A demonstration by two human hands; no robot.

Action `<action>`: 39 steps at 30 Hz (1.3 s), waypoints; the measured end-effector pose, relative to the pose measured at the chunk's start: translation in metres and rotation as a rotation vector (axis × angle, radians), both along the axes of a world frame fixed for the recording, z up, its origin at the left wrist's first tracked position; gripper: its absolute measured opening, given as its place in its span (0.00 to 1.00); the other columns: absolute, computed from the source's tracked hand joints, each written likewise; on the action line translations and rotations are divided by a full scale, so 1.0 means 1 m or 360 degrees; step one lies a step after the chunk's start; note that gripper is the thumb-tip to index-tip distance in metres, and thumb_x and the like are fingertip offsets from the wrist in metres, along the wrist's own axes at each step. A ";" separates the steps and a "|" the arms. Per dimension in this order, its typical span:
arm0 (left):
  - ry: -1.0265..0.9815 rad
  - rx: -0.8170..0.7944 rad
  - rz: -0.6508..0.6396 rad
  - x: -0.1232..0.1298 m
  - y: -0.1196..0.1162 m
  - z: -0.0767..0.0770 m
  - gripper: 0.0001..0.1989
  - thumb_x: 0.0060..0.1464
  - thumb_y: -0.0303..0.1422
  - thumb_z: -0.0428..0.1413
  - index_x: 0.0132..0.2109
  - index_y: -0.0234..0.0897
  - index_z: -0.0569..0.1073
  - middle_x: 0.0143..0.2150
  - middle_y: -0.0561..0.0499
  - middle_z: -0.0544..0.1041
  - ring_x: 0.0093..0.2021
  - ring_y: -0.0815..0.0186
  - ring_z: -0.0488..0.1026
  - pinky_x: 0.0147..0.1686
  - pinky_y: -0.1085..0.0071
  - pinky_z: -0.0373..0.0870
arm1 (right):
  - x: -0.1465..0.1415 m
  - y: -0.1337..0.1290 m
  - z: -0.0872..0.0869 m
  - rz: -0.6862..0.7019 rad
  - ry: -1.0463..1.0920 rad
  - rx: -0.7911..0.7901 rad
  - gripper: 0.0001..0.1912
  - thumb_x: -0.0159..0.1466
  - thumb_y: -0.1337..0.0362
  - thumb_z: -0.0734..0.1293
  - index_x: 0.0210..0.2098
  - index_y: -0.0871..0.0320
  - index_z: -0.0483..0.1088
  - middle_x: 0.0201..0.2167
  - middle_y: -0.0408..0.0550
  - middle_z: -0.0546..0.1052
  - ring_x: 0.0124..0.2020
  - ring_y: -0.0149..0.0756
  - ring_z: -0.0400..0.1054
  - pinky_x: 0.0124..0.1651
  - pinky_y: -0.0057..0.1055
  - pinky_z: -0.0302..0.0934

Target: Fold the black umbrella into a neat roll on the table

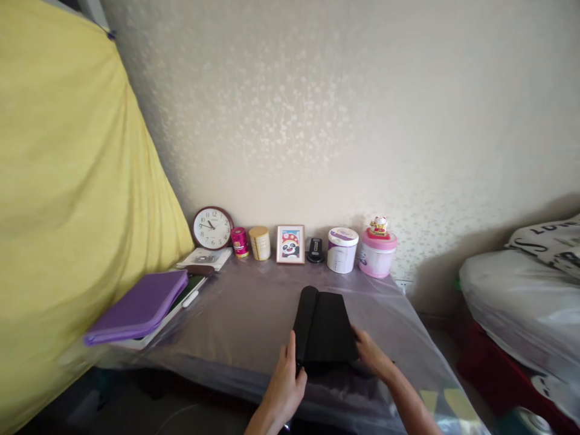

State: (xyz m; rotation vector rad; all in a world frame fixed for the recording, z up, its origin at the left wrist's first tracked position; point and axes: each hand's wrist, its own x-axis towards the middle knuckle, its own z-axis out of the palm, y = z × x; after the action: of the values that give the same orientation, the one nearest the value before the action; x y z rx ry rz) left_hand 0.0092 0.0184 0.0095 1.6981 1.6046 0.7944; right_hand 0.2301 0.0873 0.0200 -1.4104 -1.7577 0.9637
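1. I have my left hand point(287, 383) at the near left corner of a black case point(330, 326), fingers running up along its left side and thumb by the near edge, the corner pinched between them.
2. My right hand point(372, 351) is at the case's right edge; its fingertips are partly hidden, so I can't tell how they close.
3. The case is over the near part of the covered table point(235, 314), with a rounded, roll-like strip down its left side.
4. Along the wall I count 1 clock point(212, 228), 1 magenta can point(240, 242), 1 yellow can point(260, 243), 1 framed panda picture point(290, 244), 1 small black device point(315, 250) and 2 lidded tubs point(343, 251), the pink-lidded 1 carrying a cat figurine point(379, 227).
5. At the table's left I see a purple folder point(138, 305).
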 end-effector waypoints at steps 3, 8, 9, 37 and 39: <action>0.0224 0.0009 -0.0005 0.004 -0.001 0.002 0.34 0.52 0.28 0.41 0.63 0.32 0.36 0.58 0.39 0.57 0.52 0.62 0.64 0.49 0.72 0.58 | 0.013 0.005 0.010 -0.0285 -0.0083 0.0144 0.18 0.55 0.58 0.55 0.37 0.59 0.71 0.34 0.50 0.76 0.37 0.41 0.70 0.41 0.36 0.63; 0.0445 -0.0036 -0.0017 0.009 -0.005 0.009 0.33 0.53 0.28 0.39 0.63 0.32 0.35 0.55 0.37 0.60 0.42 0.62 0.70 0.42 0.71 0.62 | 0.006 0.004 0.020 -0.0245 -0.0182 0.0024 0.23 0.59 0.51 0.52 0.35 0.59 0.71 0.24 0.46 0.74 0.26 0.37 0.69 0.28 0.30 0.62; 0.0472 -0.0036 -0.0012 0.010 -0.005 0.010 0.33 0.53 0.28 0.39 0.63 0.33 0.35 0.55 0.36 0.60 0.41 0.62 0.70 0.41 0.70 0.62 | 0.003 0.003 0.022 -0.0261 -0.0242 0.0050 0.22 0.59 0.51 0.53 0.35 0.59 0.71 0.24 0.46 0.74 0.26 0.38 0.69 0.29 0.30 0.62; 0.0750 -0.0062 -0.0014 0.009 0.014 0.002 0.35 0.45 0.24 0.45 0.62 0.23 0.45 0.60 0.34 0.55 0.48 0.56 0.68 0.47 0.66 0.64 | -0.125 0.086 -0.001 0.0046 0.0141 0.0031 0.19 0.52 0.59 0.63 0.39 0.65 0.69 0.17 0.39 0.68 0.22 0.31 0.63 0.26 0.27 0.55; 0.0747 -0.0053 -0.0020 0.008 0.013 0.003 0.34 0.47 0.25 0.44 0.62 0.24 0.44 0.60 0.34 0.54 0.50 0.57 0.67 0.48 0.66 0.64 | -0.124 0.089 -0.002 0.0080 -0.0035 0.0025 0.18 0.53 0.60 0.63 0.39 0.65 0.69 0.17 0.40 0.69 0.22 0.32 0.64 0.27 0.27 0.56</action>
State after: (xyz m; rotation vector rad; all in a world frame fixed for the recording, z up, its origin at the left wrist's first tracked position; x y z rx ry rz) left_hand 0.0171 0.0310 0.0123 1.9670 1.8949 0.3713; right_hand 0.1058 0.1766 0.0180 -1.3781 -1.8210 0.9622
